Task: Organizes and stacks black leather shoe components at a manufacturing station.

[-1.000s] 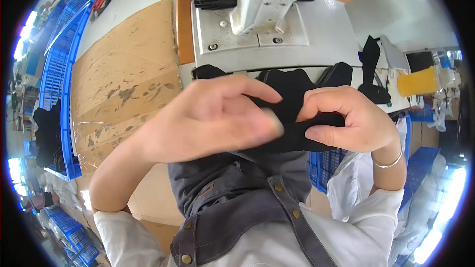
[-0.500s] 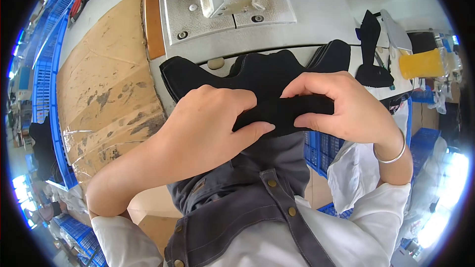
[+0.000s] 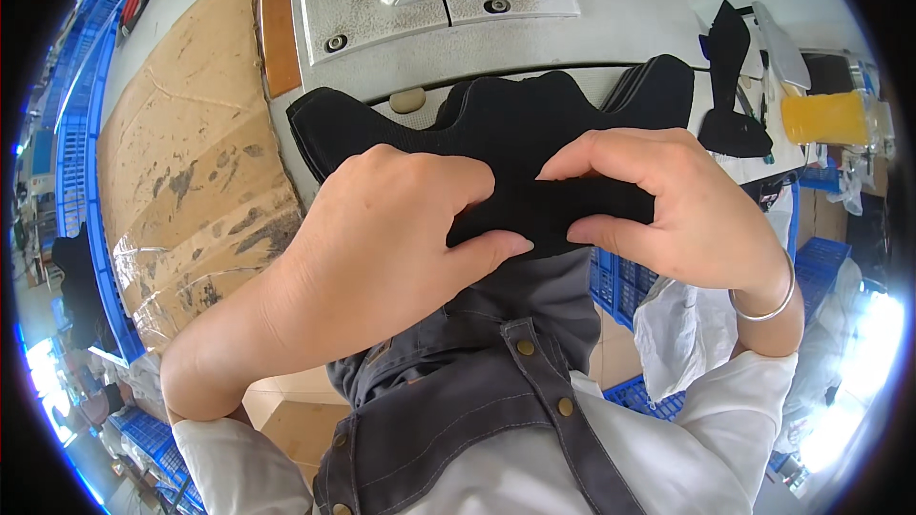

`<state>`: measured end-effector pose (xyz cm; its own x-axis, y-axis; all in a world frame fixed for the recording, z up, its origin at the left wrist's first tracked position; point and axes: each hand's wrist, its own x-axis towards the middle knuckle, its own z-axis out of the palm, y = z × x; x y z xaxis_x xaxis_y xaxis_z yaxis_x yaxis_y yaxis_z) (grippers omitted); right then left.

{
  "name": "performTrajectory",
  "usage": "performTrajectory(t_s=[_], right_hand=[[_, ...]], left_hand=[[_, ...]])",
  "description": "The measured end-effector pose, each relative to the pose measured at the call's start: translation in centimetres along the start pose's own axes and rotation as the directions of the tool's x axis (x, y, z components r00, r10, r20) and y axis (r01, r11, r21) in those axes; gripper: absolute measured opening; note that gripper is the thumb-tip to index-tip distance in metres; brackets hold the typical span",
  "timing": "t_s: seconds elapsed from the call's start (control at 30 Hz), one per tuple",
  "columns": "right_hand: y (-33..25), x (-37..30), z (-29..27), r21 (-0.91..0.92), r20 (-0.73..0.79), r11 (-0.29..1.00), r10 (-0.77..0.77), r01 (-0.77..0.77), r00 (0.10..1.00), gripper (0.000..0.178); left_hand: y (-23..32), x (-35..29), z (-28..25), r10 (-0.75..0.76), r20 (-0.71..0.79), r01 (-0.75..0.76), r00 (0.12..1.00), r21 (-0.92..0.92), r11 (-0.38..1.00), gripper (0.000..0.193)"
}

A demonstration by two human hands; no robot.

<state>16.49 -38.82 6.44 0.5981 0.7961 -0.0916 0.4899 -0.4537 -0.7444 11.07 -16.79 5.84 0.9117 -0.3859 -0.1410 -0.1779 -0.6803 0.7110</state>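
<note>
In front of my body lies a stack of black fabric pieces (image 3: 520,124) with a wavy far edge. Several layers fan out at its left and right tips. My left hand (image 3: 382,238) grips the near left part, its fingers curled and its thumb along the near edge. My right hand (image 3: 697,205) holds the near right part, with thumb and forefinger bent over the cloth and a gap between their tips. The other fingers of both hands are mostly hidden. A silver bangle (image 3: 766,303) circles my right wrist.
Beyond the fabric stands a pale metal machine base (image 3: 534,19). Brown cardboard (image 3: 191,124) covers the left side, next to a blue crate (image 3: 91,172). At the right lie another black cut piece (image 3: 730,86) and a yellow roll (image 3: 825,119).
The raised ridge of black fabric between my hands looks flatter. My right hand has shifted slightly right; my left hand holds nearly the same place. The whole view has shifted a little.
</note>
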Motion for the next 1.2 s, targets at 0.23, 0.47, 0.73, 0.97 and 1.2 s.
performTrajectory(t_s=[0.23,0.47,0.73,0.97,1.2], right_hand=[[0.0,0.0,-0.1,0.012,0.016,0.999,0.04,-0.04,0.999,0.036],[-0.7,0.6,0.6,0.005,-0.007,0.999,0.043,-0.043,0.999,0.039],[-1.7,1.0,0.5,-0.108,0.026,0.982,0.159,-0.156,0.987,0.044],[-1.9,1.1,0.7,-0.159,0.013,0.976,0.153,-0.149,0.988,0.042],[-2.2,1.2,0.6,-0.183,0.026,0.969,0.17,-0.163,0.985,0.043]], left_hand=[[-0.1,0.1,0.2,-0.001,-0.005,0.001,1.0,0.004,1.0,0.04],[-0.3,-0.2,0.4,-0.003,-0.028,0.005,1.0,0.067,0.998,0.037],[-2.2,-0.7,-2.0,0.055,0.05,-0.058,0.997,0.053,0.997,0.03],[-2.4,-0.6,-2.1,0.046,0.099,-0.052,0.994,0.069,0.996,0.024],[-2.5,-0.9,-1.9,0.07,0.059,-0.074,0.996,0.068,0.995,0.025]])
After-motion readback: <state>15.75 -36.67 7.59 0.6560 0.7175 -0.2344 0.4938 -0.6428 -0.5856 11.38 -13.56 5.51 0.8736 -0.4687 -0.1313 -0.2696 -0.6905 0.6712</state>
